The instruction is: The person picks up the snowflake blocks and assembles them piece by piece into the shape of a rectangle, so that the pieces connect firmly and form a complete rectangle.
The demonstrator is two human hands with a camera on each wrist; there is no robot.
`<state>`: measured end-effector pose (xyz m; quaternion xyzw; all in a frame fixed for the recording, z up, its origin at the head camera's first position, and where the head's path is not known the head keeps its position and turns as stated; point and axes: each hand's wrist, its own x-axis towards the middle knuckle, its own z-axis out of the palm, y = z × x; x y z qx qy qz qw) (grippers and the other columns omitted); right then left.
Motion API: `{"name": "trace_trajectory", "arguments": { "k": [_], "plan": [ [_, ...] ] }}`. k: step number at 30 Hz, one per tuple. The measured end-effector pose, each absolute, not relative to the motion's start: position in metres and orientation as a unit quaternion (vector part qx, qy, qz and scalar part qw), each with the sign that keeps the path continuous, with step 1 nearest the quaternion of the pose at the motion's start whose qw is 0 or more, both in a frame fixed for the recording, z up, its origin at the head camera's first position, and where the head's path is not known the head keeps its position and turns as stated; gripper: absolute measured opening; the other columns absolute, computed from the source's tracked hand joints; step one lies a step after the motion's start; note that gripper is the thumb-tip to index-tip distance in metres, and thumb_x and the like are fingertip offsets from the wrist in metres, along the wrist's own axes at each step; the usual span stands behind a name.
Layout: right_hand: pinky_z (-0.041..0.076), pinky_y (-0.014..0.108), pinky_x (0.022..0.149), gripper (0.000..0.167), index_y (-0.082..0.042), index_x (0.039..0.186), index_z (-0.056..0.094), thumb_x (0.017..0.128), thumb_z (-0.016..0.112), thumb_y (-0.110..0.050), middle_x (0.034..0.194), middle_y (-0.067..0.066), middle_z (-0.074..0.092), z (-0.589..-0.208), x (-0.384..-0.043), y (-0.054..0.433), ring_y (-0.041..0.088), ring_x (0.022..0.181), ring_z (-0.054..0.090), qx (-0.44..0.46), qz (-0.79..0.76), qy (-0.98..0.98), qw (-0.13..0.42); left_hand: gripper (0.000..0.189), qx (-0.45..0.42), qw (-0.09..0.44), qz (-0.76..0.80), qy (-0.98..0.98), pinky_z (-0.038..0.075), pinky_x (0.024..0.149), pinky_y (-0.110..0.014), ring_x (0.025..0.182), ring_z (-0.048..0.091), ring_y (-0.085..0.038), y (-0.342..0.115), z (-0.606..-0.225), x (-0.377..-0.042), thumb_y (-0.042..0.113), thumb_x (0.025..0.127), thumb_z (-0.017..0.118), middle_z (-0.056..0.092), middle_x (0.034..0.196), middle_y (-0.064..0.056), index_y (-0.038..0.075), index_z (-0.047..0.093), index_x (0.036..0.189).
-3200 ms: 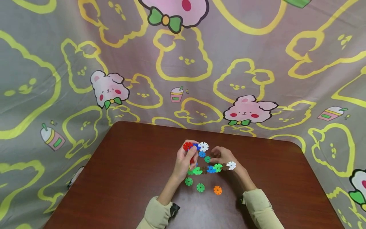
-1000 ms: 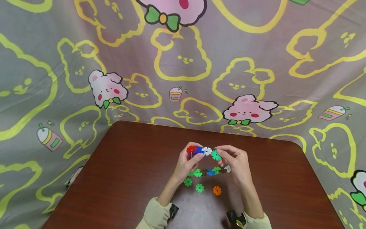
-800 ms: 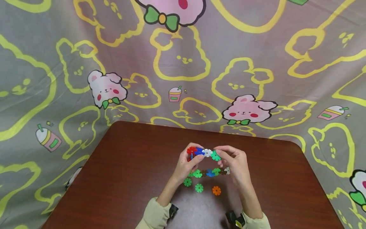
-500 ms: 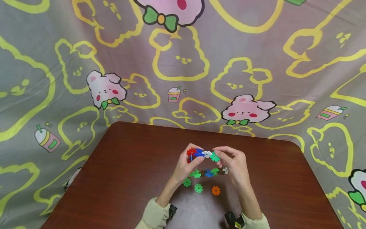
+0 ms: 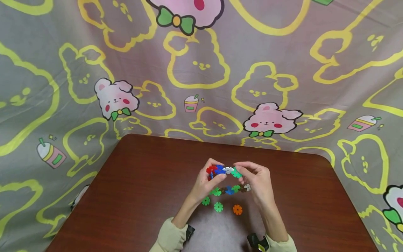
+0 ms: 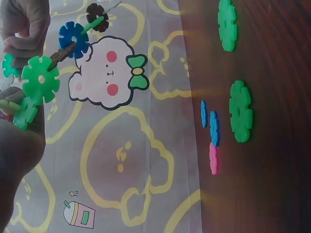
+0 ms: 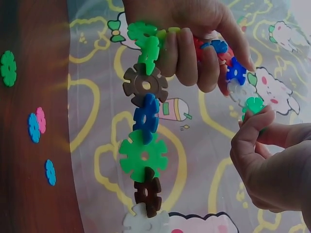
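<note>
My left hand [image 5: 203,183] holds a chain of interlocking snowflake discs above the table. At the chain's upper end are a red disc [image 5: 211,169], a blue disc [image 5: 219,169] and a white disc [image 5: 228,170]. My right hand [image 5: 262,180] pinches a green snowflake disc [image 7: 253,105] between thumb and fingers, against the white disc's edge. Whether their slots are engaged, I cannot tell. The chain's other stretch hangs from my left hand in the right wrist view, with a brown disc [image 7: 145,85], a large green disc [image 7: 144,155] and a white end disc [image 7: 145,222].
Loose on the brown table [image 5: 151,196] lie two green discs [image 5: 218,207] and an orange disc [image 5: 237,210]. Blue discs [image 6: 215,128] and a pink disc [image 6: 214,158] lie there in the left wrist view. A patterned curtain [image 5: 201,115] stands behind the table.
My right hand has risen from the tabletop with the green disc and brought it left to the white disc. The chain's upper end has sunk slightly, and its white disc has tilted.
</note>
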<state>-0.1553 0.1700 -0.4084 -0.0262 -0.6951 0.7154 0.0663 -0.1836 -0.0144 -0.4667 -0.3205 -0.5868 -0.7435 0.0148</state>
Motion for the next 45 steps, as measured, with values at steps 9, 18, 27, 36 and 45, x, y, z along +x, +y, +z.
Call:
{"name": "trace_trajectory", "arguments": {
  "k": [9, 18, 27, 36, 45],
  "plan": [
    [0.054, 0.024, 0.054, 0.017, 0.010, 0.106, 0.075, 0.097, 0.071, -0.004, 0.069, 0.006, 0.065, -0.412, -0.157, 0.171, 0.015, 0.054, 0.057, -0.018, 0.695, -0.715, 0.070, 0.034, -0.327, 0.019, -0.727, -0.604, 0.041, 0.048, -0.021, 0.057, 0.044, -0.009, -0.015, -0.467, -0.183, 0.022, 0.101, 0.065, 0.054, 0.079, -0.005, -0.001, 0.051, 0.122],
    [0.053, 0.023, 0.052, 0.018, 0.011, 0.107, 0.073, 0.098, 0.069, -0.004, 0.066, 0.007, 0.062, -0.413, -0.158, 0.171, 0.014, 0.052, 0.054, -0.015, 0.703, -0.709, 0.062, 0.035, -0.327, -0.002, -0.730, -0.600, 0.041, 0.049, -0.021, 0.057, 0.043, -0.010, -0.014, -0.466, -0.183, 0.021, 0.101, 0.064, 0.051, 0.079, -0.003, -0.003, 0.050, 0.122],
    [0.058, 0.027, 0.057, 0.025, 0.009, 0.116, 0.070, 0.104, 0.063, -0.013, 0.079, 0.007, 0.065, -0.416, -0.162, 0.173, 0.016, 0.057, 0.063, -0.013, 0.677, -0.732, 0.072, 0.030, -0.300, -0.005, -0.765, -0.570, 0.034, 0.043, -0.021, 0.049, 0.038, -0.014, -0.013, -0.467, -0.184, 0.014, 0.102, 0.062, 0.048, 0.072, -0.006, -0.007, 0.050, 0.119],
    [0.060, 0.032, 0.062, 0.023, 0.007, 0.105, 0.071, 0.105, 0.062, -0.014, 0.079, 0.022, 0.068, -0.421, -0.164, 0.187, 0.024, 0.063, 0.067, 0.068, 0.626, -0.775, 0.046, 0.024, -0.268, 0.061, -0.805, -0.526, 0.027, 0.038, -0.022, 0.045, 0.034, -0.011, -0.023, -0.465, -0.192, 0.005, 0.101, 0.052, 0.039, 0.059, -0.003, -0.012, 0.045, 0.116],
    [0.061, 0.032, 0.071, 0.012, -0.002, 0.101, 0.074, 0.100, 0.069, -0.013, 0.087, 0.012, 0.072, -0.433, -0.170, 0.178, 0.022, 0.075, 0.070, 0.194, 0.522, -0.826, -0.089, 0.015, -0.233, 0.116, -0.836, -0.483, 0.028, 0.040, -0.020, 0.045, 0.033, -0.012, -0.033, -0.466, -0.201, 0.007, 0.103, 0.050, 0.038, 0.062, 0.001, 0.014, 0.054, 0.115]
  ]
}}
